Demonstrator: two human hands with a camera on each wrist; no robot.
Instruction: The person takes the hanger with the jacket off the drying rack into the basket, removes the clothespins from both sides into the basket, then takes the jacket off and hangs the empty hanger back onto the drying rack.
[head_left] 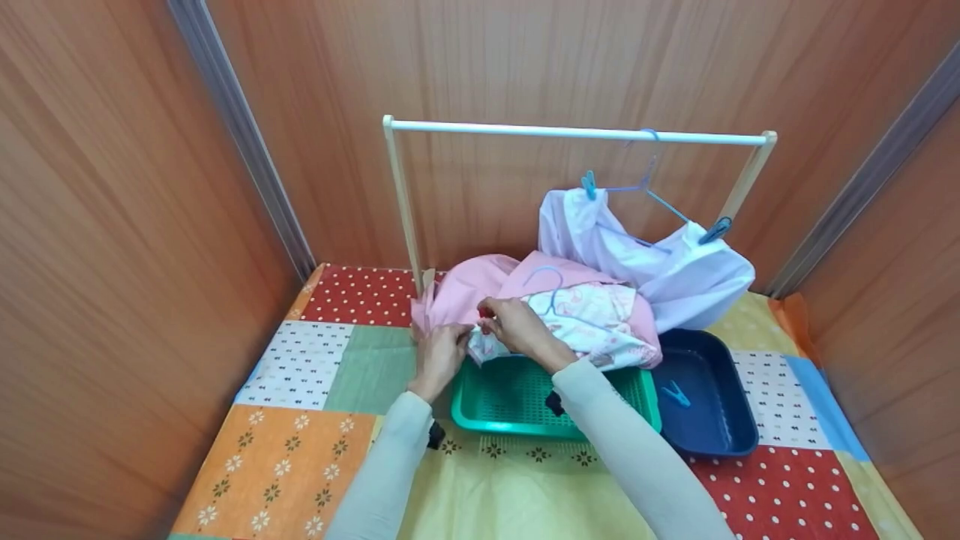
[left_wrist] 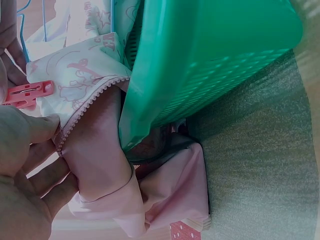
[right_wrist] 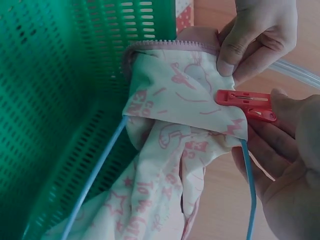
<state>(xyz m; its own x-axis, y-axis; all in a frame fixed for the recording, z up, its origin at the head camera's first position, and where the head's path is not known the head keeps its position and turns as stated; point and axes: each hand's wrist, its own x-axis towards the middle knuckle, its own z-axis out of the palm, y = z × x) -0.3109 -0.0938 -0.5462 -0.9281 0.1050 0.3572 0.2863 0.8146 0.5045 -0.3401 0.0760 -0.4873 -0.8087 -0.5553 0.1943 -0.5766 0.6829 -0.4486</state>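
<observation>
A pink garment with a white printed side (head_left: pixel 600 315) lies bunched over the back of the green basket (head_left: pixel 517 430). Part of it is folded over a blue hanger (right_wrist: pixel 248 185), whose hook stands up in the head view. My left hand (head_left: pixel 441 356) pinches the garment's edge beside its scalloped pink trim (right_wrist: pixel 175 44). From the other side my right hand (head_left: pixel 521 330) holds a red clothespin (right_wrist: pixel 245 104) between thumb and fingers. The clothespin's tip overlaps the folded cloth near my left fingertips, as the right wrist view shows.
Behind stands a rack with a white rod (head_left: pixel 517 130). From it hangs a lavender garment (head_left: pixel 675 277) on a hanger, with a blue clothespin (head_left: pixel 589 184) and a dark clothespin (head_left: pixel 715 230). A navy tub (head_left: pixel 739 405) holding a light-blue clothespin (head_left: pixel 676 394) is at the right.
</observation>
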